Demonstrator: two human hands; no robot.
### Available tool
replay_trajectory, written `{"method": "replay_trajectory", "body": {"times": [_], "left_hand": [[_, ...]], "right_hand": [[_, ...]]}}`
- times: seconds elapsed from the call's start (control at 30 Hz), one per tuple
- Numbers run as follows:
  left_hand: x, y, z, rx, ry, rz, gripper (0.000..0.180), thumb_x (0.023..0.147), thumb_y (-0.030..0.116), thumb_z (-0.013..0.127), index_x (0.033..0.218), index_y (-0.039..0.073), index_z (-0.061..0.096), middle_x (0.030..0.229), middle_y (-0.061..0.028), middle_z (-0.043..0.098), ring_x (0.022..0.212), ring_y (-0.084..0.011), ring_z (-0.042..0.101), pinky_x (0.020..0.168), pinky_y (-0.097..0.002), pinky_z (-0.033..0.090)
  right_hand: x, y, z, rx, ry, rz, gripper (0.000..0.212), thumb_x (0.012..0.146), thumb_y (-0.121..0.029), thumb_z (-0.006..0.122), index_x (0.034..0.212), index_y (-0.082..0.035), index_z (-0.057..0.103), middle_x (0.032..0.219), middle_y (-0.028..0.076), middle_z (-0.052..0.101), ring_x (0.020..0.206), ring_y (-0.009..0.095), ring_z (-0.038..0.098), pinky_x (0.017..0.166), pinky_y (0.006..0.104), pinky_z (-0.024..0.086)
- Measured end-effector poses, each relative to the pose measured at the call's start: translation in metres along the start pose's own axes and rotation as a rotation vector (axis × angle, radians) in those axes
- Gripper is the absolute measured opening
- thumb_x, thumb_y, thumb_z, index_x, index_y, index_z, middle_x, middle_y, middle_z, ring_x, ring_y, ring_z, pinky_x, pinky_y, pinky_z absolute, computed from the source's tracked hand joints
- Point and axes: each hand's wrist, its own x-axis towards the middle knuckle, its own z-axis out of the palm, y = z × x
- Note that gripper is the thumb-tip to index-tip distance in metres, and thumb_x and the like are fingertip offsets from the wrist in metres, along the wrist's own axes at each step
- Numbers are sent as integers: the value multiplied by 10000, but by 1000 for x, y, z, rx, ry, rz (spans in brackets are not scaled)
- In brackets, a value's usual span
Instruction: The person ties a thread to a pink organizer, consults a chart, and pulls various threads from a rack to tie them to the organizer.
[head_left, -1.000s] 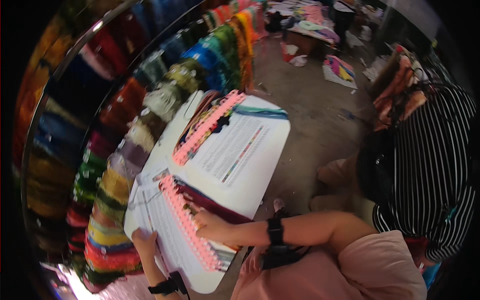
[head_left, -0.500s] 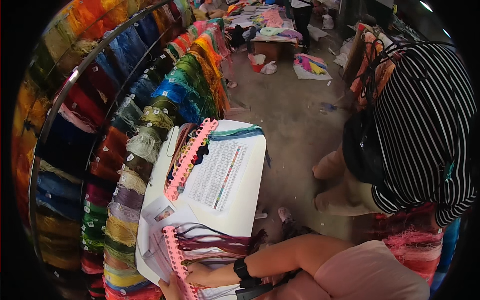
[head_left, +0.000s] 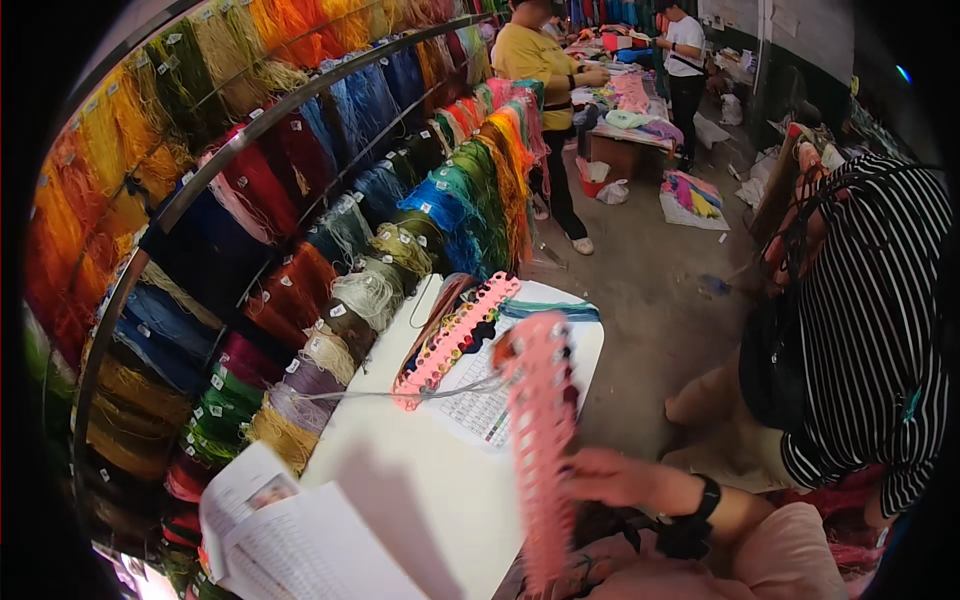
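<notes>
My right hand (head_left: pixel 610 478) grips a long pink thread holder (head_left: pixel 540 430) with rows of holes, raised on end above the white table (head_left: pixel 385 470). Its outline is slightly blurred. Thin grey threads (head_left: pixel 400 394) stretch leftward near its upper end. A second pink thread holder (head_left: pixel 455 340) lies farther back, strung with dark and coloured threads, and teal threads (head_left: pixel 550 309) run off to its right. Under it is a printed chart (head_left: pixel 475 405). Loose paper sheets (head_left: pixel 310 540) tilt up at the table's near left. My left hand does not show.
Curved metal racks (head_left: pixel 215 185) of coloured thread hanks line the left side. Close on the right stands a person in a striped top (head_left: pixel 875 320). Farther back, a person in yellow (head_left: pixel 530 55) and another in white (head_left: pixel 685 45) stand by a cloth-covered table (head_left: pixel 640 130).
My right hand has lifted the near thread holder off the table and moved it right and up. The paper sheets have shifted left and tilted. My left hand has left the view, which has turned.
</notes>
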Motion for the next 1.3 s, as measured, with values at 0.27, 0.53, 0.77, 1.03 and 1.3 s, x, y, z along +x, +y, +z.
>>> {"method": "replay_trajectory", "body": {"times": [0.27, 0.53, 0.77, 1.03, 1.3], "left_hand": [[-7, -6, 10, -194, 68, 257, 310, 726, 138, 487, 982, -36, 473, 931, -124, 484, 807, -179, 489, 664, -270, 408], [-3, -5, 22, -311, 83, 423, 249, 724, 65, 421, 945, -22, 496, 960, -83, 454, 819, -177, 467, 666, -242, 397], [-25, 27, 40, -287, 71, 427, 257, 724, 72, 429, 956, -21, 489, 963, -88, 456, 824, -178, 468, 673, -247, 395], [-39, 81, 78, -233, 49, 432, 268, 724, 81, 438, 968, -20, 481, 966, -94, 459, 829, -179, 469, 681, -253, 394], [-65, 105, 101, -210, 60, 374, 280, 724, 90, 448, 980, -20, 474, 970, -100, 461, 834, -180, 470, 689, -258, 392]], "right_hand": [[-48, -15, -67, 294, 728, -522, 402, 712, -111, 553, 1076, 19, 441, 917, 60, 552, 742, 103, 537, 671, 221, 418], [-77, -53, -96, -123, 1217, -822, 324, 846, -146, 417, 1134, 1, 400, 977, 48, 508, 820, 74, 492, 709, 203, 406], [-81, -17, -152, -120, 1213, -368, 197, 824, -141, 443, 966, -21, 508, 651, -54, 483, 515, -1, 395, 460, 142, 312], [-53, 69, -247, 53, 1175, -80, 142, 776, -89, 475, 904, -39, 509, 610, -34, 474, 470, 31, 410, 377, 180, 305], [-49, 107, -282, 105, 1212, 12, 168, 774, -102, 496, 914, -9, 503, 614, -7, 497, 441, 50, 429, 371, 190, 332]]}}
